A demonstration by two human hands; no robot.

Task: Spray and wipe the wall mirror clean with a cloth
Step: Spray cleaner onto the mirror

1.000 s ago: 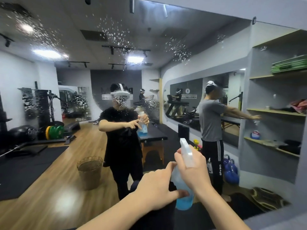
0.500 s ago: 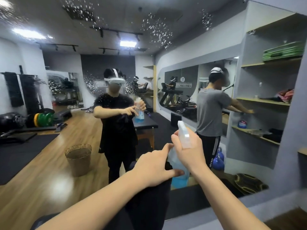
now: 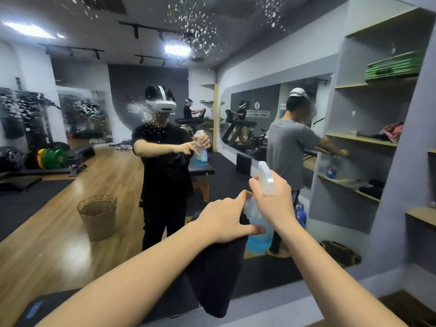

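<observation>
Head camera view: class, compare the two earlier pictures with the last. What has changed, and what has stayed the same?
A fresh droplet patch has appeared on the wall mirror at head height. Unchanged: the right hand grips the clear spray bottle of blue liquid; the left hand holds the dark cloth.

Forearms: bare to the frame edge, no sleeve, watch or ring on left hand (image 3: 226,219) or right hand (image 3: 271,204).
Mirror reflection: white head-worn headset (image 3: 162,106), black short-sleeved top (image 3: 165,166), black trousers (image 3: 160,223).

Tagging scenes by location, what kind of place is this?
Most likely a gym or fitness studio. Reflected in the wall mirror are coloured weight plates on the floor, a treadmill and a sign reading "THE A FITNESS".
</observation>
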